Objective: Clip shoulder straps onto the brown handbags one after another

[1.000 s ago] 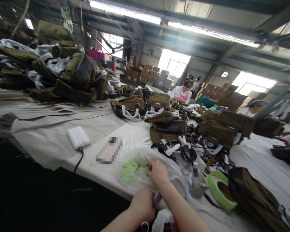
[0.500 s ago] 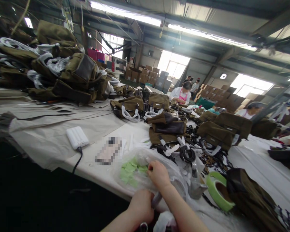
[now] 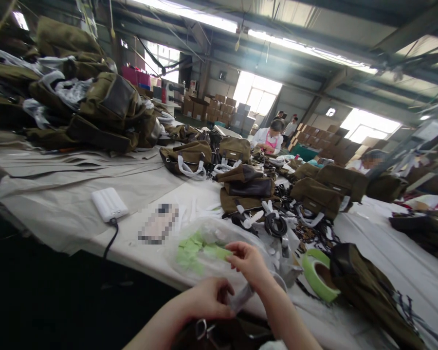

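Seemingly unfinished, with green scraps (image 3: 190, 250) in a plastic bag (image 3: 237, 232); left hand (image 3: 213, 300) and right hand (image 3: 247, 261) each loosely curled, grip unclear.

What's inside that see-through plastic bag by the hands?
Light green pieces lie in the plastic bag. Whatever sits beneath them or behind the right hand is hidden.

from afar, i see the right hand (image 3: 248, 263) at green pieces (image 3: 190, 250) in a clear plastic bag (image 3: 241, 233), the left hand (image 3: 213, 298) curled nearby.
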Demonstrator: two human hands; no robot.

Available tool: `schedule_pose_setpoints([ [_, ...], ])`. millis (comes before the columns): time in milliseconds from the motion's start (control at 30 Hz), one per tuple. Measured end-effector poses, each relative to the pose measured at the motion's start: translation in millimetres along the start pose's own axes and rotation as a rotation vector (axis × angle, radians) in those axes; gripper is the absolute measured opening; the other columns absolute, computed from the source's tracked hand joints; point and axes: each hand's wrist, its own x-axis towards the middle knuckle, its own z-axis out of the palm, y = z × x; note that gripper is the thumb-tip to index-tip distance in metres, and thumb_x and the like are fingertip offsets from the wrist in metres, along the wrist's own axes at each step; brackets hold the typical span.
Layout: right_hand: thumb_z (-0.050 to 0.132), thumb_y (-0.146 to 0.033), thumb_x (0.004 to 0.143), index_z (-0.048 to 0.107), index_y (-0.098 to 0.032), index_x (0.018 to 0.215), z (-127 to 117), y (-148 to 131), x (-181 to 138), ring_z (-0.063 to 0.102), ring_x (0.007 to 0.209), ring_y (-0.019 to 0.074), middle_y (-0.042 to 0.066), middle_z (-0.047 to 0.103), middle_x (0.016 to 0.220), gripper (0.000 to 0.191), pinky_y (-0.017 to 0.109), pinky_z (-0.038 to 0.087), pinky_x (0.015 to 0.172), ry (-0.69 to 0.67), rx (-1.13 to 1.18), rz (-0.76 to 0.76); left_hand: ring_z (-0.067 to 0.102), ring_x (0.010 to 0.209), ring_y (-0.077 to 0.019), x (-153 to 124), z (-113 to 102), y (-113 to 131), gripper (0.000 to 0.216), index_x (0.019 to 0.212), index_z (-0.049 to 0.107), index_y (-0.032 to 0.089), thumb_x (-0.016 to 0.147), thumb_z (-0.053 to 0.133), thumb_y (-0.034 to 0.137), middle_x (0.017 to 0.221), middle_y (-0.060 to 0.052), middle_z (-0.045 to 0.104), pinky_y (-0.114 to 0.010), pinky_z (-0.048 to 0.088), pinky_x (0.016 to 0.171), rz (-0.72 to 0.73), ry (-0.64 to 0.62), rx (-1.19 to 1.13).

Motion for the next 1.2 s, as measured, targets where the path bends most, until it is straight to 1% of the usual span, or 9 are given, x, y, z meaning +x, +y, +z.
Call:
schedule_pose_setpoints([
  [33,0.069,-0.034,0.064,0.066,-0.016,0.087,-0.5,2.2,-1.7,0.051,0.049,0.0103,-0.004,0.058,0.059,0.029,0.022,0.038,0.046,-0.009,-0.002,0.012,0.059,0.071,-0.0181,-0.2,-3.0,0.9,0.045,0.104,0.067,0.015,0.063,0.070,0.031,0.081,-0.002,0.068,-0.026,0.042,0.060,0.043,0.030,-0.069],
  [100,0.068,-0.039,0.067,0.068,-0.015,0.081,-0.2,6.4,-3.6,0.049,0.048,0.0094,-0.003,0.060,0.058,0.027,0.022,0.038,0.046,0.003,0.016,0.025,0.059,0.075,-0.0180,0.7,-7.6,2.5,0.037,0.101,0.067,0.014,0.074,0.063,0.039,0.085,-0.005,0.069,-0.027,0.044,0.065,0.129,0.199,-0.144],
  [167,0.066,-0.044,0.070,0.069,-0.015,0.080,1.0,10.0,-3.7,0.047,0.047,0.0089,-0.002,0.060,0.058,0.031,0.022,0.036,0.045,0.021,0.051,0.047,0.058,0.070,-0.0171,2.1,-10.7,3.6,0.034,0.094,0.066,0.014,0.082,0.055,0.043,0.080,-0.005,0.068,-0.028,0.044,0.063,0.192,0.383,-0.175],
  [233,0.065,-0.047,0.070,0.069,-0.014,0.081,2.0,12.6,-2.9,0.047,0.046,0.0086,-0.002,0.060,0.057,0.035,0.021,0.035,0.044,0.031,0.075,0.069,0.057,0.063,-0.0154,2.3,-12.8,4.4,0.034,0.086,0.064,0.014,0.085,0.052,0.046,0.074,-0.005,0.065,-0.027,0.043,0.058,0.228,0.456,-0.203],
  [367,0.066,-0.048,0.068,0.068,-0.013,0.082,2.8,13.9,-2.4,0.048,0.045,0.0085,-0.001,0.061,0.058,0.038,0.021,0.034,0.042,0.059,0.094,0.079,0.055,0.058,-0.0124,0.6,-15.3,6.1,0.041,0.079,0.062,0.016,0.084,0.051,0.055,0.075,-0.005,0.066,-0.023,0.041,0.051,0.233,0.442,-0.309],
  [533,0.065,-0.050,0.072,0.067,-0.013,0.082,4.6,8.3,-7.3,0.045,0.041,0.0075,-0.004,0.055,0.052,0.038,0.020,0.030,0.039,0.054,0.096,0.024,0.052,0.048,-0.0102,5.2,-16.6,5.7,0.060,0.077,0.056,0.015,0.072,0.051,0.075,0.068,-0.005,0.064,-0.022,0.036,0.041,0.127,0.368,-0.636],
  [667,0.065,-0.049,0.072,0.066,-0.013,0.083,7.4,2.5,-10.8,0.043,0.038,0.0069,-0.005,0.052,0.049,0.038,0.019,0.028,0.038,0.040,0.126,0.031,0.051,0.047,-0.0083,6.7,-16.2,5.2,0.059,0.075,0.055,0.015,0.067,0.062,0.073,0.064,-0.002,0.061,-0.019,0.035,0.040,0.149,0.363,-0.713],
  [1000,0.067,-0.054,0.069,0.067,-0.011,0.082,14.1,4.9,-10.5,0.042,0.037,0.0071,-0.005,0.053,0.048,0.045,0.019,0.028,0.037,0.038,0.165,0.039,0.052,0.046,-0.0097,3.1,-15.0,5.9,0.052,0.073,0.057,0.015,0.075,0.061,0.067,0.060,-0.002,0.061,-0.019,0.037,0.040,0.202,0.404,-0.775],
  [1200,0.068,-0.055,0.069,0.065,-0.012,0.078,23.6,1.2,-11.7,0.043,0.037,0.0073,-0.004,0.053,0.046,0.044,0.019,0.031,0.038,0.026,0.210,0.023,0.052,0.046,-0.0094,-4.4,-16.3,12.3,0.054,0.070,0.056,0.015,0.072,0.063,0.068,0.057,-0.001,0.060,-0.019,0.038,0.041,0.193,0.449,-0.816],
])
